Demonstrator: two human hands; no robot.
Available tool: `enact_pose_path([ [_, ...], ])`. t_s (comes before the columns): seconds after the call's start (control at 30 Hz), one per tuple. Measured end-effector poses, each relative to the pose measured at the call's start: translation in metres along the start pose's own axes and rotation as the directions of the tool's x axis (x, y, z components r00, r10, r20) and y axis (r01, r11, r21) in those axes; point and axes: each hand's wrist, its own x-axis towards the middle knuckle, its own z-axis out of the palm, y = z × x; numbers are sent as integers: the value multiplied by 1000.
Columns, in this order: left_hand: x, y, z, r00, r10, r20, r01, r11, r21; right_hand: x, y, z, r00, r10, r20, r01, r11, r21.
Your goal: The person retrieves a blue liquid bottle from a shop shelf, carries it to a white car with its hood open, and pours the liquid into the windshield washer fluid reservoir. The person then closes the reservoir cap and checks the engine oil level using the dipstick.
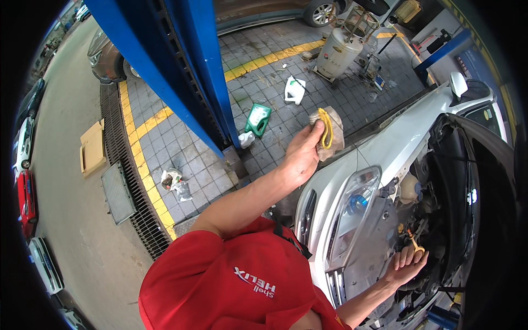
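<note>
My left hand (303,155) is raised beside the front of a white car (393,146). Pinched in it is a grubby beige rag (335,144) with a bright yellow band folded along it. My right hand (406,268) reaches over the engine bay, its fingers closed at the yellow ring handle of an oil dipstick (417,246). The dipstick's lower part is lost among the engine parts. Near the hand lies a grey engine cover area (366,239), with a pale fluid reservoir (409,188) farther back. The car's dark hood (489,181) stands raised at the right.
A blue lift post (192,71) rises ahead on the left. On the tiles lie a green jug (257,119), a white jug (295,90) and crumpled plastic (177,184). A grey tank (338,54) stands farther back. A drain grate (113,132) and a flat panel (118,192) are at left.
</note>
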Motion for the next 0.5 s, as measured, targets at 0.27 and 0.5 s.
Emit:
enact_pose_path([
  [0.27, -11, -13, 32, 996, 26, 85, -42, 981, 191, -3, -15, -43, 984, 160, -76, -151, 982, 115],
  [0.5, -24, -20, 48, 985, -31, 169, -4, 979, 204, -8, -22, -72, 976, 189, -109, -170, 971, 166],
])
